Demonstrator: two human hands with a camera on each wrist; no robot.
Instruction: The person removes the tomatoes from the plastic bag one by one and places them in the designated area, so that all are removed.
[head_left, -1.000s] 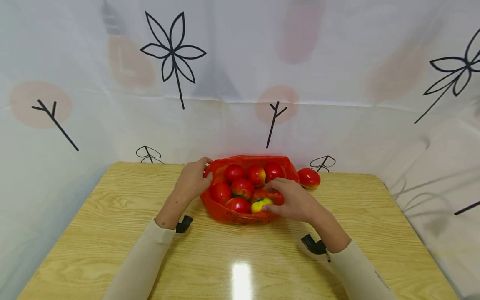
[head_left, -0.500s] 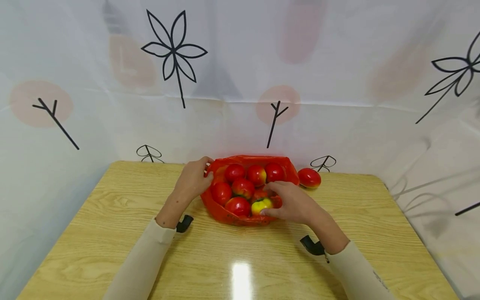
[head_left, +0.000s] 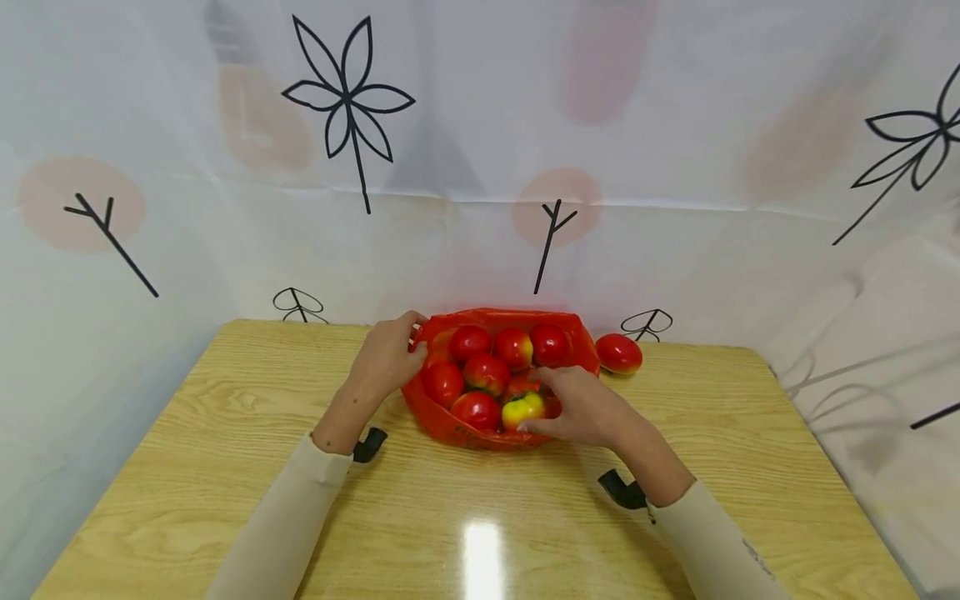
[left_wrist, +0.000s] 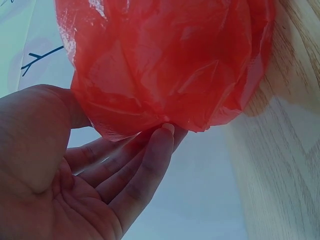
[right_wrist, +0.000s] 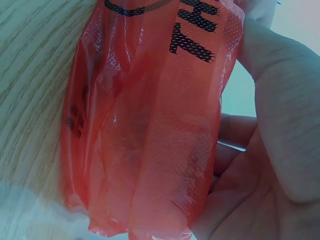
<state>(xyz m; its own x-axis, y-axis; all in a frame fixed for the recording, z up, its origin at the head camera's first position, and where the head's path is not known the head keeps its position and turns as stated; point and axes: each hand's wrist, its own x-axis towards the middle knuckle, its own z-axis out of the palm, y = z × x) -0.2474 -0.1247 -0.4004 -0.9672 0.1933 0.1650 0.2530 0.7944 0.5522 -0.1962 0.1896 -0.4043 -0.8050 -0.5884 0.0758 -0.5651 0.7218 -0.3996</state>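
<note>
A wood-grain table (head_left: 172, 467) stood before a pale backdrop (head_left: 465, 92).
Black flower drawings (head_left: 347, 98) showed far left and far right; white glare (head_left: 483, 562) lay on the table's near part.

In the right wrist view, a red plastic bag (right_wrist: 145, 130) takes the middle, wrinkled and a little transparent, with large black letters (right_wrist: 192, 42) printed near its top. The right hand (right_wrist: 272, 140) is at the right side of the bag, and its fingers pass behind the bag's edge, so the fingertips are hidden. On the left, a wooden surface (right_wrist: 30, 100) with visible grain is seen.
</note>
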